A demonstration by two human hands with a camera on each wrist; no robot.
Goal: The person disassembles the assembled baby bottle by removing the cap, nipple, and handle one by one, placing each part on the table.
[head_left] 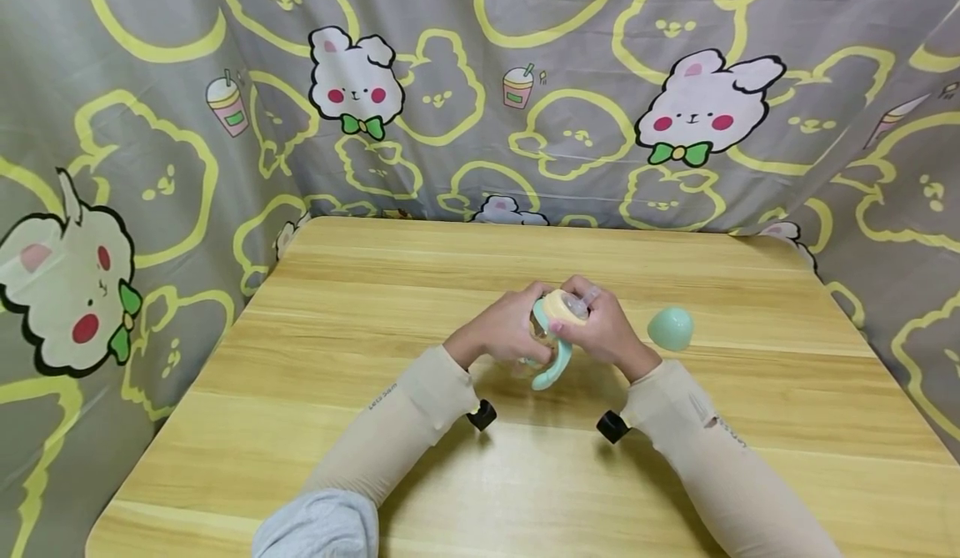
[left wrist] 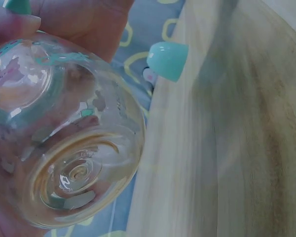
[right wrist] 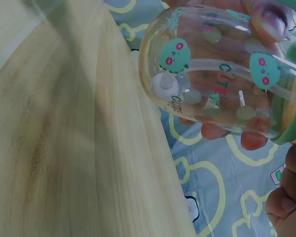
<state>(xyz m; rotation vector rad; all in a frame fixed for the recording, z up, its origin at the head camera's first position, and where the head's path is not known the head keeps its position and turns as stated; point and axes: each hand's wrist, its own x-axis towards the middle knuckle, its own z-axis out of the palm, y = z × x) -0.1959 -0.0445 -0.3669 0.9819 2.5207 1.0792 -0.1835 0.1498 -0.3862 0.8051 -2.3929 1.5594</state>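
Above the middle of the table, both hands hold a clear baby bottle (right wrist: 217,74) tilted on its side. My left hand (head_left: 510,329) is wrapped round the see-through body; its fingers show behind the wall in the right wrist view. My right hand (head_left: 606,329) grips the yellow collar (head_left: 561,305) beside the clear teat (head_left: 576,304). A mint-green handle (head_left: 553,372) curves down below the hands. Inside the body, printed with green faces, runs a straw with a white weighted end (right wrist: 166,87). The bottle's round base faces the left wrist camera.
A mint-green domed cap (head_left: 671,329) lies on the wooden table (head_left: 360,291), to the right of the right hand. A grey curtain (head_left: 450,149) with yellow outlines and white rabbits hangs behind the table and along its sides. Each wrist carries a small black camera.
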